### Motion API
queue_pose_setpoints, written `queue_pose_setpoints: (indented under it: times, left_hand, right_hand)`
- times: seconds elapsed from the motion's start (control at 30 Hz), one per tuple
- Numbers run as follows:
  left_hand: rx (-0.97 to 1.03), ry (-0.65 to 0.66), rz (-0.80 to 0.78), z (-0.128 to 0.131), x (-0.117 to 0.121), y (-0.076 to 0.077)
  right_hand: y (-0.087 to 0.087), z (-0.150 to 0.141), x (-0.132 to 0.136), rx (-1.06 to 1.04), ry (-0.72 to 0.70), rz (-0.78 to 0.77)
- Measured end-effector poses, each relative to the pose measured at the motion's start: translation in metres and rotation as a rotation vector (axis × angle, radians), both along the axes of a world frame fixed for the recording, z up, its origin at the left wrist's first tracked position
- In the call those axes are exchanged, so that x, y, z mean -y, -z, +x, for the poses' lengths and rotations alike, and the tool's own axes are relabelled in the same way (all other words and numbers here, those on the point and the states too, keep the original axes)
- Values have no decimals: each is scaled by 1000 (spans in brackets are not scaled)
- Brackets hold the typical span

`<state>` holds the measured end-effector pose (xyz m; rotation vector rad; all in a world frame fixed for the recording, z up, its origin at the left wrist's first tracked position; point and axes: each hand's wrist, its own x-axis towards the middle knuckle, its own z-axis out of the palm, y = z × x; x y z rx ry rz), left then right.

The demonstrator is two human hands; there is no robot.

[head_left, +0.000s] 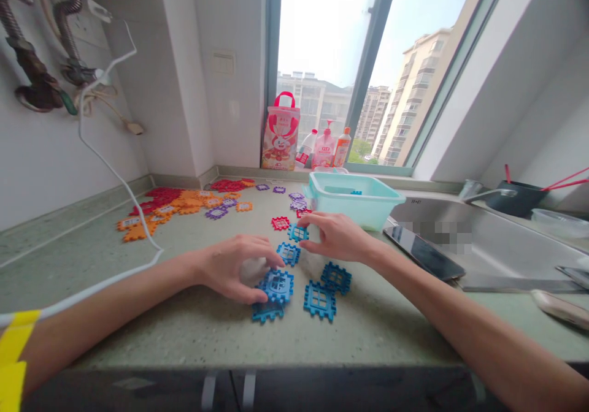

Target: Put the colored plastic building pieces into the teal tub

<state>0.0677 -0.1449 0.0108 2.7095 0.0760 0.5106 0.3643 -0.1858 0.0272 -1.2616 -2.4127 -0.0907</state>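
Below window (pixel 369 50), countertop (pixel 193 326) with blue pieces (pixel 319 301)

Your speckled green tabletop (pixel 184 332) carries a turquoise tub (pixel 354 206). Nearer you than the tub lie blue toothed tiles (pixel 318 300), some overlapping. To its left are purple tiles (pixel 216 213), and farther left, heaped orange tiles (pixel 188 203) and red tiles (pixel 159 198). Right of the tub, nearer you, lies a phone (pixel 423 252).

Blue tiles (pixel 278 285), pale turquoise tub (pixel 352 208)
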Motion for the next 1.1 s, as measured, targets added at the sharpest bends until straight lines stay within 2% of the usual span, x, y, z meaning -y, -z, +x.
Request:
queue_pose_setpoints:
  times: [0.17, 0.37, 0.53, 0.63, 0.87, 1.0, 1.1]
  left_hand:
    - [35, -8, -28, -2, -2, 4]
    - [122, 36, -81, -3, 7, -6]
    - [5, 102, -18, -2, 11, -6]
    - [-21, 44, 32, -2, 6, -2]
    - [-17, -237, 132, -7, -15, 1]
    - [-12, -271, 107, -8, -18, 0]
    - [-14, -274, 86, -9, -18, 0]
  right_hand:
    - [13, -19, 6, 16, -103, -105]
    - [14, -19, 7, 1, -62, -140]
    - [10, -22, 10, 17, -44, -153]
    - [9, -21, 10, 4, -14, -165]
    - [14, 0, -7, 4, 70, -153]
    - [13, 7, -13, -45, 76, -151]
    - [8, 4, -9, -163, 34, -98]
